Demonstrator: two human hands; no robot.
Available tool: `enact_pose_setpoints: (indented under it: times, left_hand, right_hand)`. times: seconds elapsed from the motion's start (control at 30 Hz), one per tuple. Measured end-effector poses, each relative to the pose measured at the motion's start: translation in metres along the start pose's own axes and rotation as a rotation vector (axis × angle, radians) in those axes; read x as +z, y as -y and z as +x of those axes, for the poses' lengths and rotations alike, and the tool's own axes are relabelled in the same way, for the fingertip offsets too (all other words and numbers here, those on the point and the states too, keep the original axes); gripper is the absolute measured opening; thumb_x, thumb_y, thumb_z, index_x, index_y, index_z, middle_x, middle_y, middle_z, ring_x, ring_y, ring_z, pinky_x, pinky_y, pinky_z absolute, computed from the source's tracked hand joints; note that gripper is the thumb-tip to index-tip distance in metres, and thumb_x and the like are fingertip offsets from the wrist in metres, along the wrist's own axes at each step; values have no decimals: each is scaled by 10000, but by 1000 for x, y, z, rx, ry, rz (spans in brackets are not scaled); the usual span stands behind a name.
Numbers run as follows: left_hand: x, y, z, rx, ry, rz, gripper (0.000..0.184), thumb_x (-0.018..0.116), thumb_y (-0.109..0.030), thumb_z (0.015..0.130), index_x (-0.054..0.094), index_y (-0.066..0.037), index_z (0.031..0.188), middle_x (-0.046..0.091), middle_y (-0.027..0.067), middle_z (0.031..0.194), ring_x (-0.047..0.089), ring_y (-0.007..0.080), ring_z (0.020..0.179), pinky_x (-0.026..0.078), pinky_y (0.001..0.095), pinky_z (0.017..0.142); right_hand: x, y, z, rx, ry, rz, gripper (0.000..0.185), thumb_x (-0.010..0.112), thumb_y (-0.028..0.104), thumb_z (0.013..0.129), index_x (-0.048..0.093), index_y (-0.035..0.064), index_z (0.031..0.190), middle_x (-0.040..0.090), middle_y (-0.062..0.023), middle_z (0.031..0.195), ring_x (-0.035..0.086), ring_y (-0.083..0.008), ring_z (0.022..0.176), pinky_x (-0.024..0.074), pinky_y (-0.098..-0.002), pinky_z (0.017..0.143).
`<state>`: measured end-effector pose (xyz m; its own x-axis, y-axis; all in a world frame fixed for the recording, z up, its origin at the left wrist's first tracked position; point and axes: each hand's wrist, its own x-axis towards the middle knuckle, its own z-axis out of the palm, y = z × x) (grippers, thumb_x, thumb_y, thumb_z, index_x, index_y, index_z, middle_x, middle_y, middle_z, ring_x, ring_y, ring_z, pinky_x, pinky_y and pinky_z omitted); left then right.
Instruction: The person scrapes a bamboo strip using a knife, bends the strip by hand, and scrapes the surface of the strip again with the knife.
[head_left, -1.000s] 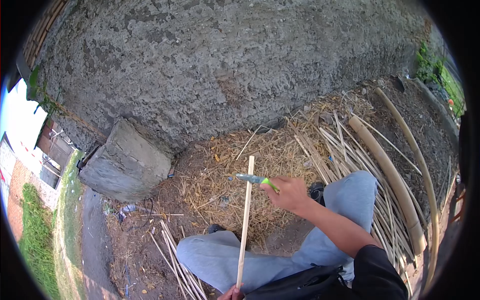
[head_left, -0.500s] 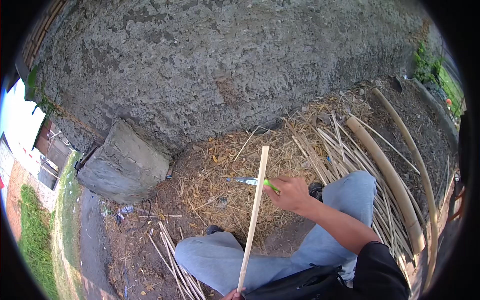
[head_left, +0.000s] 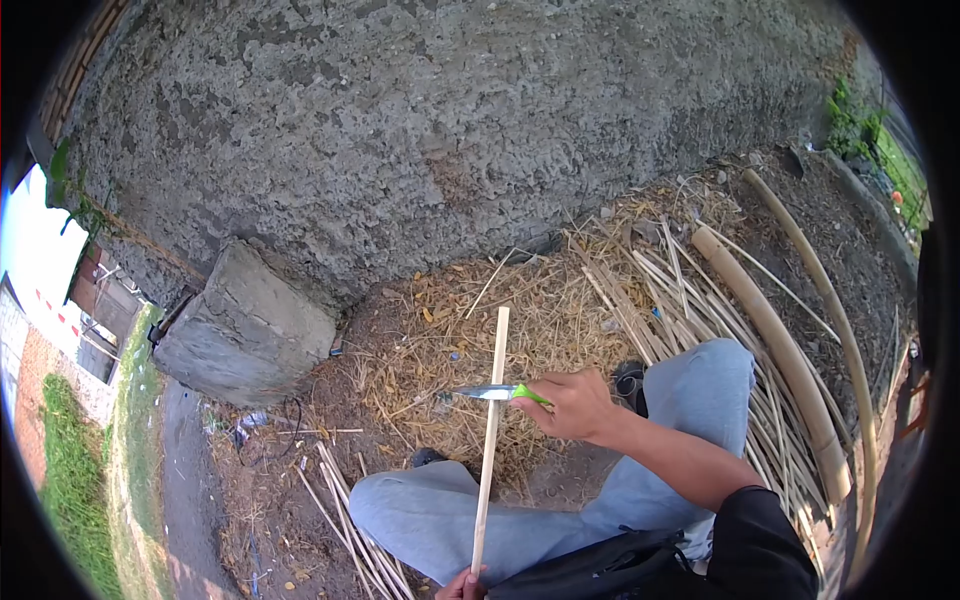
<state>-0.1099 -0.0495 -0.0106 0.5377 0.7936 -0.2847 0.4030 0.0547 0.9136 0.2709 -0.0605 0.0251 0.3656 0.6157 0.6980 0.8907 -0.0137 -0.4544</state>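
though perhaps against the strip, knife edge with open room leftward

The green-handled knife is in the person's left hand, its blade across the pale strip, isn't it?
Not quite: the green-handled knife is in the right hand, as the head view shows; the left hand holds the pale strip near its lower end. The blade does cross the strip.

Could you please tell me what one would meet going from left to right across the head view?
Green grass, grey block, pale strip, right hand, thick bamboo piece, curved pole.
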Motion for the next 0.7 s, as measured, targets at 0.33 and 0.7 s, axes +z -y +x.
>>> enact_pose_setpoints:
  times: [0.33,0.7]
  left_hand:
    - [-5,22,-2,359,-91,445,281,494,-226,1020,678,-15,1007,541,66,583,494,154,518,407,292,526]
    - [-8,25,-3,332,-102,529,254,495,-174,1008,674,-19,1101,593,105,578,548,203,486,442,343,490]
  right_hand:
    - [-2,-31,22,95,-102,-157,293,702,357,862,727,84,761,585,-45,541,516,-194,377,332,-351,333]
    - [-15,-70,41,669,-82,-231,413,605,392,926,689,60,694,548,-120,499,547,-288,419,412,-408,417]
